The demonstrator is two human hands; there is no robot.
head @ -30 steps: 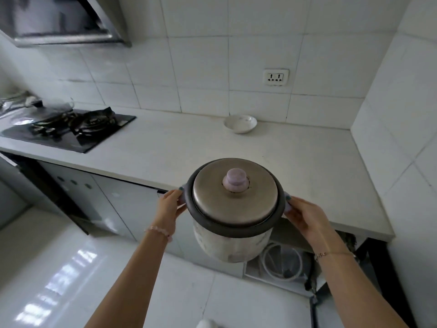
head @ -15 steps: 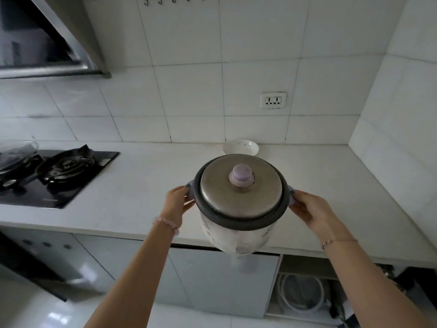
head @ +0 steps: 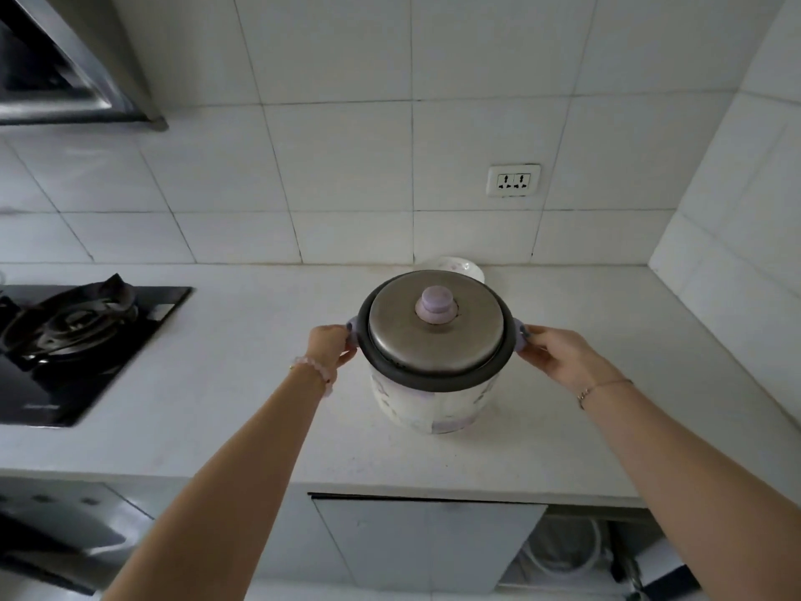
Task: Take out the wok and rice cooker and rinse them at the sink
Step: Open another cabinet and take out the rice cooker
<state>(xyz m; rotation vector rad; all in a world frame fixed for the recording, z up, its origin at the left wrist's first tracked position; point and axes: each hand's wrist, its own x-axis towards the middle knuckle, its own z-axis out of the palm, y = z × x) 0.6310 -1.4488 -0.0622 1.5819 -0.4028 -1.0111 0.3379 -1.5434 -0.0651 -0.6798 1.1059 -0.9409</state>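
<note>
The rice cooker (head: 433,396) is a white pot with a faint flower print, a dark grey rim, a metal lid and a lilac knob. It stands upright on the white counter (head: 242,383), near the middle. My left hand (head: 330,345) grips its left side handle and my right hand (head: 557,355) grips its right side handle. No wok and no sink are in view.
A white bowl (head: 466,267) sits just behind the cooker, against the tiled wall. A black gas hob (head: 82,340) lies at the left, under a range hood (head: 65,71). A wall socket (head: 513,180) is above the counter. Below, an open cabinet (head: 576,553) shows white hose.
Both hands lifted the rice cooker up from in front of the lower cabinet and over the counter edge; it now rests on the counter.
</note>
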